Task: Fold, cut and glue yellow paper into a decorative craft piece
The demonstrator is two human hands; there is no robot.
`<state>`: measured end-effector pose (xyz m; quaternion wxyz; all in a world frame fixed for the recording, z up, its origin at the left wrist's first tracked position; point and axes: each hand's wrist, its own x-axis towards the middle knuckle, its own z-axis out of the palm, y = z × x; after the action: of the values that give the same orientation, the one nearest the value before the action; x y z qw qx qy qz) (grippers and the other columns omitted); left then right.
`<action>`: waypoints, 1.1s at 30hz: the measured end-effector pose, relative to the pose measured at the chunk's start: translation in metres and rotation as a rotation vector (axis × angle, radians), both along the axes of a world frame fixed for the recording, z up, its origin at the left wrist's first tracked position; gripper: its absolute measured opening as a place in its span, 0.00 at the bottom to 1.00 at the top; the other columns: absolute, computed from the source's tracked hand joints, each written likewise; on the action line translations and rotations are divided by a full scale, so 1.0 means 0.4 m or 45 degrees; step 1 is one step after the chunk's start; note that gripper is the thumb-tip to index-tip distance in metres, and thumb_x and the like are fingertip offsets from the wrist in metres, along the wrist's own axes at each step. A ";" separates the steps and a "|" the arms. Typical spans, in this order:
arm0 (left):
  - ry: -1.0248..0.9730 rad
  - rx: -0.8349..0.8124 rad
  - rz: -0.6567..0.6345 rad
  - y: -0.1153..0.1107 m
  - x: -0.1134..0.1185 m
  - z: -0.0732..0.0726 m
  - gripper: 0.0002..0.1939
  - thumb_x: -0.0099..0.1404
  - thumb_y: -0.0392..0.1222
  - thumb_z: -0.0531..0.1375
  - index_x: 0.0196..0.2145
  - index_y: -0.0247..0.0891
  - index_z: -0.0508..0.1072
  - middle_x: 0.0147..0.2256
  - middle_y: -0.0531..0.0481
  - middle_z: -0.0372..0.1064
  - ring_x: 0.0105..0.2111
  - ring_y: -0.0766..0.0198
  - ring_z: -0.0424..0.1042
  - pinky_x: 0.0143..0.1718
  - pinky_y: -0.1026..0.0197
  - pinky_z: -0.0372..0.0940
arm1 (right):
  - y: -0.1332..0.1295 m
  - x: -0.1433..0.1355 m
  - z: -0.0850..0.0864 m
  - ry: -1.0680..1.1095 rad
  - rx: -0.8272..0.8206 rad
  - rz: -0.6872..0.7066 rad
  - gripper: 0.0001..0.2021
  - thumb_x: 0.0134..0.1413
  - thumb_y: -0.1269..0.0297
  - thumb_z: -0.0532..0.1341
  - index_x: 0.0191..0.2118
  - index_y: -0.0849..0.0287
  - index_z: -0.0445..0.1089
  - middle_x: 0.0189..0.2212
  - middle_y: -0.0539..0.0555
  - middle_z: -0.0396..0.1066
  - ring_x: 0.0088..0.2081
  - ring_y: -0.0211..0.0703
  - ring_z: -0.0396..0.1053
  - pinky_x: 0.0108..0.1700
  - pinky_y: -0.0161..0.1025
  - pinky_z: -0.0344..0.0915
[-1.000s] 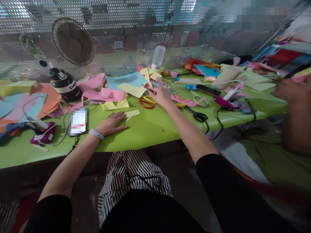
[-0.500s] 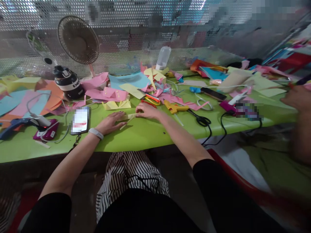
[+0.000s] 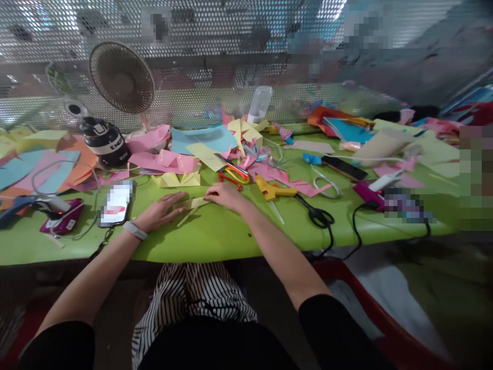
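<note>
A small pale yellow paper strip point(image 3: 195, 203) lies on the green table between my hands, with a thin sliver of it slanting toward me. My left hand point(image 3: 160, 210) rests flat with its fingers apart at the strip's left end. At the right end, my right hand point(image 3: 223, 196) pinches the strip between thumb and fingers. Just beyond are red-handled scissors point(image 3: 231, 181) and an orange-red cutter point(image 3: 235, 167). A yellow glue gun point(image 3: 273, 190) lies to the right of my right hand.
Left of my left arm are a phone point(image 3: 116, 203) and a purple power strip point(image 3: 63, 218). Behind stand a black bottle point(image 3: 106, 144) and a fan point(image 3: 121, 77). Black scissors point(image 3: 321, 217), cables and a dark phone point(image 3: 344, 167) lie right. Coloured paper covers the table's back.
The view has shifted, so the table sits lower in the picture. Both hands remain at the paper strip in nearly the same pose. The other person's hand at the right no longer shows.
</note>
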<state>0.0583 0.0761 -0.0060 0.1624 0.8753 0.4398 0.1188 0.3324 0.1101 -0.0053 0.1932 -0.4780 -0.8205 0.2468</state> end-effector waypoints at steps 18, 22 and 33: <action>-0.234 -0.017 -0.031 -0.007 0.096 0.034 0.26 0.68 0.51 0.60 0.61 0.39 0.70 0.53 0.39 0.76 0.50 0.47 0.77 0.51 0.49 0.70 | -0.023 -0.033 -0.053 0.378 0.342 0.217 0.21 0.68 0.48 0.54 0.38 0.55 0.79 0.37 0.58 0.77 0.39 0.48 0.74 0.43 0.46 0.71; -0.436 -0.163 0.051 0.021 0.137 0.022 0.14 0.67 0.41 0.59 0.48 0.39 0.79 0.37 0.45 0.81 0.37 0.54 0.80 0.43 0.54 0.72 | -0.031 -0.033 -0.043 0.415 0.403 0.178 0.22 0.68 0.46 0.53 0.37 0.56 0.78 0.36 0.59 0.77 0.38 0.49 0.74 0.42 0.46 0.70; -1.198 -0.912 0.191 0.076 0.119 -0.051 0.16 0.65 0.53 0.66 0.37 0.36 0.77 0.36 0.42 0.81 0.36 0.59 0.81 0.42 0.55 0.75 | 0.044 0.082 0.001 -0.653 0.264 -0.677 0.12 0.60 0.69 0.58 0.47 0.58 0.76 0.49 0.67 0.74 0.50 0.58 0.72 0.45 0.47 0.70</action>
<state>0.1057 0.1067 -0.0264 0.6162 0.5859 0.3937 0.3494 0.3652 0.1278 -0.0047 0.0861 -0.6984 -0.7101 -0.0238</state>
